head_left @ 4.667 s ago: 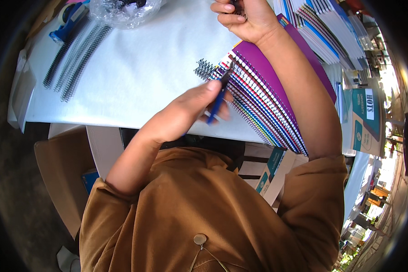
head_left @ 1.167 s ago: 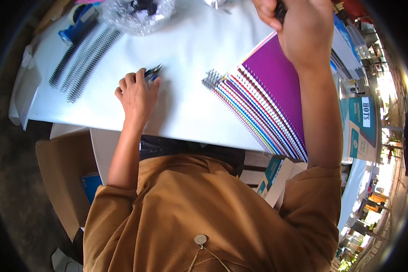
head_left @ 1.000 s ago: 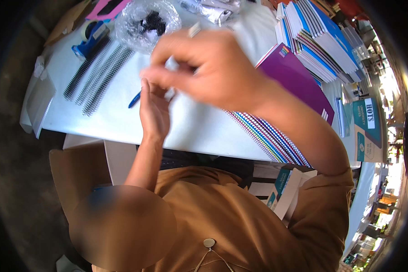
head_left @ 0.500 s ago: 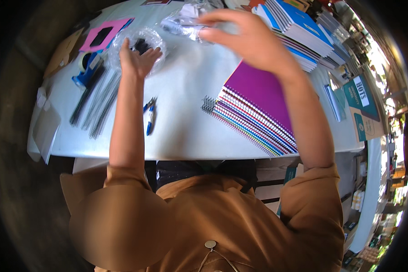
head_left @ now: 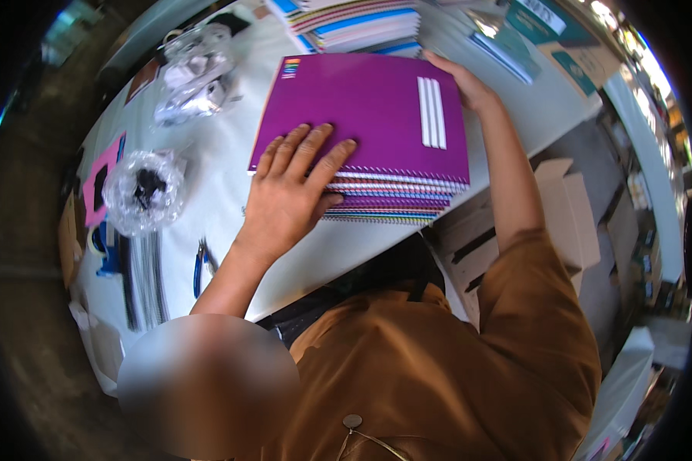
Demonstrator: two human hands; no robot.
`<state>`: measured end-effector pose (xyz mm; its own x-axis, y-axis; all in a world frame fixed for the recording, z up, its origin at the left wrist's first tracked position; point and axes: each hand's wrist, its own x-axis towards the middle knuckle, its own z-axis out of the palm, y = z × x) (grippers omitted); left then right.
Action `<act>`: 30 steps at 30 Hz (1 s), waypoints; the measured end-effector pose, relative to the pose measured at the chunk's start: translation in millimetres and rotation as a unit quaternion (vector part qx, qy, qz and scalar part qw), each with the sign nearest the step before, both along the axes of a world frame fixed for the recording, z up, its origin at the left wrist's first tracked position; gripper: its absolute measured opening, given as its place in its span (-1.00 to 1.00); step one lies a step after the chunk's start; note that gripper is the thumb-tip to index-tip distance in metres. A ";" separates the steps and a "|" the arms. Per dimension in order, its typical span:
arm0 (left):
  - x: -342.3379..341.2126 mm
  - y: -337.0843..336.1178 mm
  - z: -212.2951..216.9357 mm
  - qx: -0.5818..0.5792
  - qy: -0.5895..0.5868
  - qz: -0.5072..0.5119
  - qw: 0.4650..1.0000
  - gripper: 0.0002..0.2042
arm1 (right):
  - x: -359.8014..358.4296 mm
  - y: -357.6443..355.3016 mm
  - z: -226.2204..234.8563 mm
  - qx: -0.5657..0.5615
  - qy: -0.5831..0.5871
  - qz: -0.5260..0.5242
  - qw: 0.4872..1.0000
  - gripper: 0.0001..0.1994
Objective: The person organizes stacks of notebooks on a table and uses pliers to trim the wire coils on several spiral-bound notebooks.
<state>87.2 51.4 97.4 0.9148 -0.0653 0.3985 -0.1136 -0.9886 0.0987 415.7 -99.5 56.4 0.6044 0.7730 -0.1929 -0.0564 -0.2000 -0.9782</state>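
A thick stack of spiral-bound notebooks [head_left: 361, 107] lies on the table in front of me, a purple cover on top and the coiled edges toward me. My left hand [head_left: 288, 180] rests on the near left part of that cover. Its fingers are spread, and the thumb reaches over the spiral edge. At the far right corner of the stack is my right hand [head_left: 465, 83], a stretched finger along the far edge. Its other fingers are mostly hidden. Neither hand is closed round anything that I can see.
Left on the table are blue-handled pliers [head_left: 200, 269], thin dark coils [head_left: 142, 280], a blue tape dispenser [head_left: 108, 250], a clear plastic bag [head_left: 144, 192] and another plastic bag [head_left: 196, 73]. More notebooks [head_left: 354, 27] stand behind the stack. An open cardboard box [head_left: 565, 215] is at right.
My view has turned to the right. Both hands, raised over the table before, have come down to the purple-topped notebook stack. The stack's spiral edges now line up more evenly.
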 end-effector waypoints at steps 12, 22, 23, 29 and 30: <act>7.0 -61.9 -27.5 -0.030 -0.102 0.034 0.994 -0.14 | -20.2 11.9 110.6 -0.105 -0.122 0.060 0.985 -0.49; 36.6 -45.1 -20.7 -0.078 -0.441 0.063 0.892 -0.27 | -57.5 46.7 205.8 -0.201 -0.208 0.092 0.953 -0.61; 35.0 -36.5 -7.3 -0.148 -0.455 0.028 0.878 -0.26 | -62.2 43.6 216.9 -0.199 -0.212 0.091 0.952 -0.61; 3.0 -7.8 88.4 -0.417 -0.418 0.017 0.807 -0.45 | -102.0 -13.6 251.3 0.143 -0.345 0.063 0.925 -0.46; -4.6 -2.9 92.4 -0.479 -0.394 -0.009 0.784 -0.47 | -109.3 -13.3 230.9 0.257 -0.350 0.049 0.899 -0.46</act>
<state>82.6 48.5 189.9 0.3613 0.5991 0.7145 -0.5264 -0.5014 0.6866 306.4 -112.8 287.3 0.3632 0.7071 0.6067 0.6021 0.3188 -0.7320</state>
